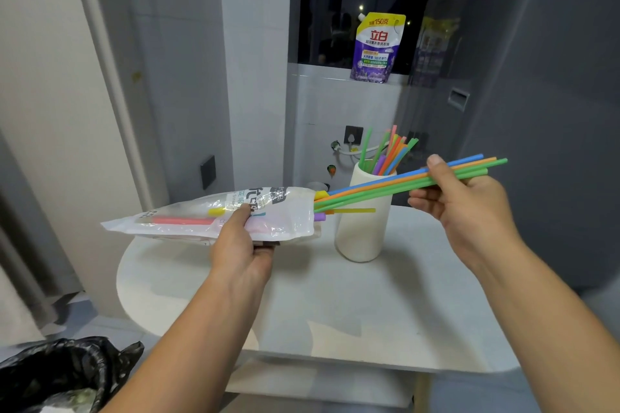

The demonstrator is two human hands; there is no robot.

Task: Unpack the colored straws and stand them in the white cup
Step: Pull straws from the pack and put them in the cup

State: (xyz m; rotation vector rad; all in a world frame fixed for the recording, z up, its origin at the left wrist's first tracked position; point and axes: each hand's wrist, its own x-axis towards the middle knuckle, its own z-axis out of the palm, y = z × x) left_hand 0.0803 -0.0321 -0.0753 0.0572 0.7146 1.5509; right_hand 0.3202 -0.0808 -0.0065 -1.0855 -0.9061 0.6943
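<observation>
— What has the right grip point(469, 211) got?
— A bundle of long straws point(375, 188), blue, orange and green, pinched with the thumb on top and the fingers curled underneath. Their far ends stick out past the hand to the right. Their other ends sit inside the open mouth of the straw packet point(275, 211).

— And the left grip point(241, 245)?
— It holds that packet around the middle, thumb on the upper face and fingers below. The packet lies roughly level above the surface point(352, 312), mouth to the right. Pink and yellow straws show through the plastic, and short yellow and purple ends poke out of the mouth.

— Where is the white cup point(362, 235)?
— Upright on the surface, just past the packet's mouth and behind the held bundle. It holds a cluster of standing straws point(389, 154), green, orange, pink and purple, fanning outward.

— Anything further out?
— A purple detergent pouch point(377, 47) on the window ledge, and a black bin bag point(67, 365) at the lower left.
</observation>
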